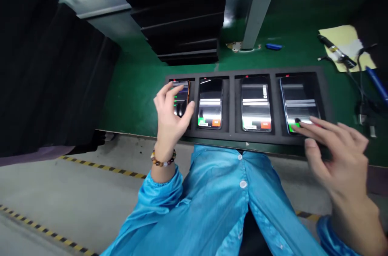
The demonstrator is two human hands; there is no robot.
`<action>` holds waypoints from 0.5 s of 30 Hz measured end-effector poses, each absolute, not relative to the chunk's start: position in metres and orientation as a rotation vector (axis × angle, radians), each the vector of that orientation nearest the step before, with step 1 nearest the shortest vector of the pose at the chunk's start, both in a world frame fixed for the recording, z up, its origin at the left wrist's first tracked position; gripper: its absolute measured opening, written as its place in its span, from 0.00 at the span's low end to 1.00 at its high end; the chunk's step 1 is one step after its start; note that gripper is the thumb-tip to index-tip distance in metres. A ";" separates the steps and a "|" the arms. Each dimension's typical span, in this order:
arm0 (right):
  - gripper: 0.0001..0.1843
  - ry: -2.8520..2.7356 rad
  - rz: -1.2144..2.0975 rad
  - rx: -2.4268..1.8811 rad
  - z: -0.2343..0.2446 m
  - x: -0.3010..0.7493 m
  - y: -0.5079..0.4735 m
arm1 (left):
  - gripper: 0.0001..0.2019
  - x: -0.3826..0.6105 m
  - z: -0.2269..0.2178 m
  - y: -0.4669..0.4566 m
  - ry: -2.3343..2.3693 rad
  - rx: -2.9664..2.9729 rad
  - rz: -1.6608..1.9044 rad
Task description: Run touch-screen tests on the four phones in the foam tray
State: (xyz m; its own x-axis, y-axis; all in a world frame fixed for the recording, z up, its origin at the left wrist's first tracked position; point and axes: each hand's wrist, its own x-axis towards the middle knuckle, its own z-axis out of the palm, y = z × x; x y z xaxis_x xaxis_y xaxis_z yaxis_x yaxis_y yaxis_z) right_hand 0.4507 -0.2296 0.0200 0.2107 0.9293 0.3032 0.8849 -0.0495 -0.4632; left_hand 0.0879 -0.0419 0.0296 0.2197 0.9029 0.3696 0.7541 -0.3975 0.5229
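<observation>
Several smartphones lie face up with lit screens in the slots of a dark foam tray (232, 102). My left hand (172, 110) is over the leftmost phone (184, 91), thumb and fingers apart, covering part of its screen. The second phone (210, 104) and the third phone (256, 104) show green or white and orange or red buttons at the bottom. My right hand (336, 147) reaches over the lower part of the rightmost phone (300, 96), fingers stretched out near a green button. Whether a fingertip touches the glass I cannot tell.
The tray rests on a green table (136, 86). Stacked black trays (188, 17) stand behind it, beside a grey metal post (260, 5). At the right lie a yellow paper (342, 36), a black pen (336, 51), cables and a blue pen (376, 82). A blue cap (274, 47) lies behind.
</observation>
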 end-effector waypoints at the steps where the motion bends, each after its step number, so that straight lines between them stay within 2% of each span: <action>1: 0.36 -1.672 0.114 -1.951 0.015 0.447 -0.236 | 0.25 0.079 0.030 -0.043 1.606 2.248 0.958; 5: 0.36 -1.806 0.082 -1.782 0.006 0.419 -0.221 | 0.23 0.053 0.025 -0.046 1.691 2.190 1.000; 11: 0.23 -2.048 0.094 -1.557 0.014 0.376 -0.179 | 0.23 0.010 0.001 -0.053 1.744 1.938 1.047; 15: 0.25 -2.183 0.190 -1.335 0.014 0.330 -0.151 | 0.26 -0.010 -0.014 -0.059 1.646 1.717 1.027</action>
